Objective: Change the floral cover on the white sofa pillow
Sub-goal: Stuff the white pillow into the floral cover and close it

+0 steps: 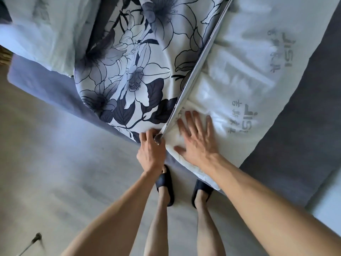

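Pillow (239,74), white with grey print, under flat right hand (197,139); left hand (151,150) pinches floral cover (129,71).

I cannot see my left hand's (151,150) fingertips; they curl under the edge of the floral cover (129,71), so whatever they pinch there is hidden. My right hand (197,139) is blurred across the fingers. The white pillow (249,74) runs out of the top edge, as does the cover. The grey print on the pillow is too smeared to read. A thin dark object (32,242) at the lower left is blurred beyond telling.
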